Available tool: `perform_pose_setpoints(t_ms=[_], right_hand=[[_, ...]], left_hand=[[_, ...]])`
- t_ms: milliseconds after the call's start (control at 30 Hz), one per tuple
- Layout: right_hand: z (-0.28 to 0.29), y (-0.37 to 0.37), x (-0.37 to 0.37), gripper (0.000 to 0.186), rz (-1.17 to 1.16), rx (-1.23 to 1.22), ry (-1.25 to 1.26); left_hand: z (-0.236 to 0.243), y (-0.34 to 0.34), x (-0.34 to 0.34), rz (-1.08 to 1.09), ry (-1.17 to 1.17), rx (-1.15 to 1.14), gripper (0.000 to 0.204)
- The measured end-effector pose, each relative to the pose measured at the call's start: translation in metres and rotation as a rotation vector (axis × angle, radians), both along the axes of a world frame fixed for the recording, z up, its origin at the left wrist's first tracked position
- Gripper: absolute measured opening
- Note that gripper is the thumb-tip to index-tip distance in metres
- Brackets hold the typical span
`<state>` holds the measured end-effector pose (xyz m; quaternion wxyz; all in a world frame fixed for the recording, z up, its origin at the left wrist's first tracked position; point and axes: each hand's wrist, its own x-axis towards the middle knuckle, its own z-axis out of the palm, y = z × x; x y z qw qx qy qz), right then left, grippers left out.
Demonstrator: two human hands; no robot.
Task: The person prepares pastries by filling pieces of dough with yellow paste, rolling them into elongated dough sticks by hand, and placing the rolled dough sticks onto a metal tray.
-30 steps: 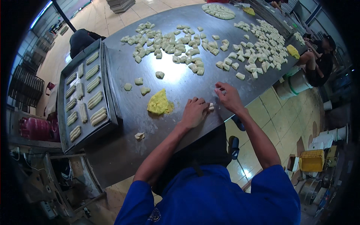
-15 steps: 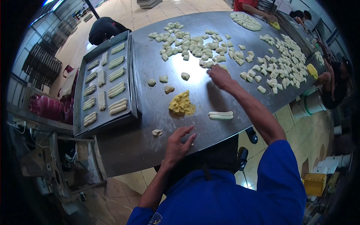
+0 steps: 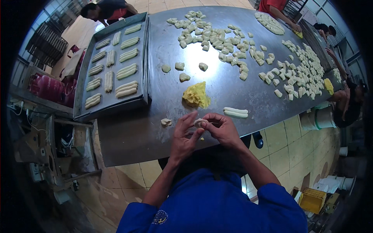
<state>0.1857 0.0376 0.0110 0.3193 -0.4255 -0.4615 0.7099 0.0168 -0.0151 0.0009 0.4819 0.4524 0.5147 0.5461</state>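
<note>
Over the near edge of the metal table, both hands meet at a small pale piece of dough. My right hand pinches it between thumb and fingers. My left hand supports it from the other side, thumb and fingers around it. Just beyond lies a mound of yellow filling. Shaped dough strips lie side by side, right of my right hand. A small crumpled dough lump sits left of my left hand. Several loose dough pieces are scattered past the filling.
A deep metal tray with rows of shaped dough strips stands on the table's left. Many cut dough pieces spread over the far table, more at right. Other people work at the far and right sides. Pink gas cylinders stand at left.
My right hand has come back from the far dough pieces to my left hand and now holds a piece of dough. My left hand has closed in on it.
</note>
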Motion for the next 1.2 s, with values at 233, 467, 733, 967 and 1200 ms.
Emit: perform_pose_setpoints(t_ms=[233,467,733,967,1200], right_hand=[[-0.058,-0.003,-0.016,0.046,-0.089,-0.134,0.241],[-0.066,0.057,-0.032,0.058,-0.225,0.764,-0.699],[-0.099,0.070,-0.031,0.049,-0.121,1.143,-0.643],[-0.086,0.047,-0.018,0.044,-0.022,1.050,-0.662],[-0.033,0.025,0.003,0.041,-0.111,-0.196,0.241]], left_hand=[[-0.053,-0.005,-0.020,-0.030,0.351,0.288,0.049],[-0.076,-0.021,-0.036,0.215,0.517,0.248,0.037],[-0.076,-0.021,-0.033,0.194,0.528,0.200,0.027],[-0.072,-0.019,-0.036,0.161,0.496,0.145,0.019],[-0.060,0.011,-0.039,-0.142,-0.412,-0.393,0.037]])
